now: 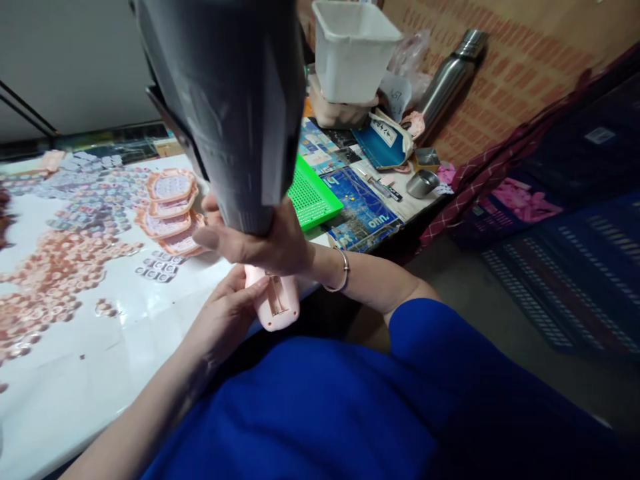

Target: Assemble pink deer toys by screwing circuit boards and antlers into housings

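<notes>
Head view: the left hand [229, 303] gripped the pink casing [289, 295] beside the white table [145, 347], presumably to steady it beneath the grey tool [235, 120], which the right hand [277, 245] clasped.

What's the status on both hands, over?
Right hand gripping grey tool. Left hand holding pink casing, open compartment showing. Right hand hides casing's far end.

Could pass over the table [120, 360] by the near edge, between left forearm [150, 413] and peach pieces [55, 287]; was blocked toward the far edge by stacked trays [171, 207], higher up by the grey device [235, 107].
</notes>
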`<state>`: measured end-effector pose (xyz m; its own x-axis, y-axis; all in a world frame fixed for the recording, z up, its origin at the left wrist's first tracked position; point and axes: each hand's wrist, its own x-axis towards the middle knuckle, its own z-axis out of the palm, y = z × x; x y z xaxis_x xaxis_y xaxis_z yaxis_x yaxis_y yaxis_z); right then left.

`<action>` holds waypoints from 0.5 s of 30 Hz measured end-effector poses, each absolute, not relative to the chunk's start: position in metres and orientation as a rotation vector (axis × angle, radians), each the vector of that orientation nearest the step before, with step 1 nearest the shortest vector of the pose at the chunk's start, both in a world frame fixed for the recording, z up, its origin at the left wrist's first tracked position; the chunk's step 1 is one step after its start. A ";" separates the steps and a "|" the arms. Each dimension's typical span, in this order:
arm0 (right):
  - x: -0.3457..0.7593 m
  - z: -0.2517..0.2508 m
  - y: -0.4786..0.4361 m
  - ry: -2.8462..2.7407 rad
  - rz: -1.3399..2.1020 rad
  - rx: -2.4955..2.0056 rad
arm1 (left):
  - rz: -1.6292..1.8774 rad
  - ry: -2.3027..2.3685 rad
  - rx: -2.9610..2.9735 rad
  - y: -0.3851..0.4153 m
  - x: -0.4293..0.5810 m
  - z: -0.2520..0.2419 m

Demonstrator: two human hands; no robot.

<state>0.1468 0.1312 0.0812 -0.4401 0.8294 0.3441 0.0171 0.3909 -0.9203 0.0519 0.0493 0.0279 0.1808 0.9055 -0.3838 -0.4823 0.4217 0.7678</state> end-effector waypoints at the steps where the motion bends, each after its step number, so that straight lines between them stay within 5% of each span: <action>1: 0.150 0.084 0.134 -1.758 1.245 -0.680 | 1.051 0.953 0.540 0.048 0.053 0.031; 6: 0.169 0.102 0.153 -1.565 1.318 -0.376 | 0.941 1.026 0.541 0.032 0.052 0.039; 15: 0.164 0.067 0.199 -1.399 1.094 -0.617 | 0.845 1.126 0.439 0.007 0.049 0.039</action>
<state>0.1640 0.1987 0.0665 -0.1638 0.8727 0.4600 -0.2355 0.4183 -0.8773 0.0490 0.0071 0.0392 0.1762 0.7756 -0.6061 -0.3650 0.6233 0.6916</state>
